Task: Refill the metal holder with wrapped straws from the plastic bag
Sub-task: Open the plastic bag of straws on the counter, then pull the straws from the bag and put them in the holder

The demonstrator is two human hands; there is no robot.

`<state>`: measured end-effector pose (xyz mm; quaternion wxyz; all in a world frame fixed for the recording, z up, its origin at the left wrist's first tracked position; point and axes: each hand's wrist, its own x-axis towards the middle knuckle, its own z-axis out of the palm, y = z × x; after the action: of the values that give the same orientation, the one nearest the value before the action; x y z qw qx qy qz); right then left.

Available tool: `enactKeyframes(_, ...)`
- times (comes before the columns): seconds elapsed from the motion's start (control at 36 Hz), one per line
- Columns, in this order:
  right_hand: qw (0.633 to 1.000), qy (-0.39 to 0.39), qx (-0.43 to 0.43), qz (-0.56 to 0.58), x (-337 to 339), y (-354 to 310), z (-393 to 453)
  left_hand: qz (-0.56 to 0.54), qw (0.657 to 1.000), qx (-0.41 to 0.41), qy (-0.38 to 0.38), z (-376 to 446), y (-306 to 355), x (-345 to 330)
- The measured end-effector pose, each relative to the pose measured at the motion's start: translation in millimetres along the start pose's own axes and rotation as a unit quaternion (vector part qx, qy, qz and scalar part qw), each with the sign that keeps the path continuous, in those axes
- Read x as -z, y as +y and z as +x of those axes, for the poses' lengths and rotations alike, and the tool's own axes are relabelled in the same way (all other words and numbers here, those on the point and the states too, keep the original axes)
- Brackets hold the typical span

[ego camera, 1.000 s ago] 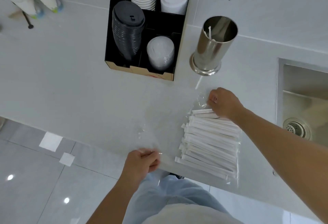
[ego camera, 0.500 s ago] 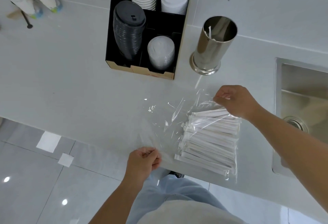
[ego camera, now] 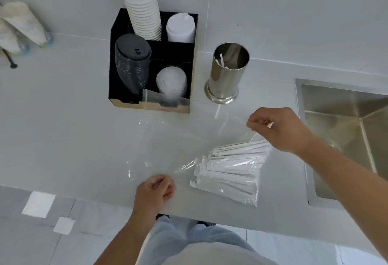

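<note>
A clear plastic bag [ego camera: 180, 138] hangs stretched above the white counter, with a bundle of white wrapped straws [ego camera: 228, 170] sagging in its right end. My right hand [ego camera: 279, 128] pinches the bag's upper right edge. My left hand [ego camera: 155, 191] grips the bag's lower left edge near the counter's front. The shiny metal holder [ego camera: 226, 75] stands upright behind the bag with only a straw or two inside. One loose wrapped straw [ego camera: 217, 111] lies on the counter at the holder's base.
A black organizer [ego camera: 117, 88] left of the holder carries stacked paper cups [ego camera: 144, 10], black lids [ego camera: 132, 63] and clear lids [ego camera: 171, 80]. A steel sink [ego camera: 346, 134] sits at the right. The counter's front edge runs just past my left hand. Wrapped cones [ego camera: 23, 23] lie far left.
Both hands have lifted the bag off the counter and pulled it apart. My right hand rose and moved right, and the straws slid into a bunch at the bag's right end.
</note>
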<state>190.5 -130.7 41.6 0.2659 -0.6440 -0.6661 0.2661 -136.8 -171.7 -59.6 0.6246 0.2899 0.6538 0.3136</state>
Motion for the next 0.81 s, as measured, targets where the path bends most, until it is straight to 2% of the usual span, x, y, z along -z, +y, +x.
enactKeyframes(0.11,0.998,0.054,0.011,-0.031,8,-19,-6,0.009,1.000,-0.015,-0.017,15,21,-7)
enactKeyframes(0.31,0.994,0.069,0.047,-0.069,22,-44,-10,0.013,0.999,-0.017,-0.034,39,40,-11)
enactKeyframes(0.64,0.969,0.125,0.114,-0.180,71,-106,7,-0.019,0.992,-0.044,-0.119,62,101,-32)
enactKeyframes(0.81,0.955,0.151,0.136,-0.218,98,-140,21,-0.101,0.977,-0.051,-0.180,63,140,-43)
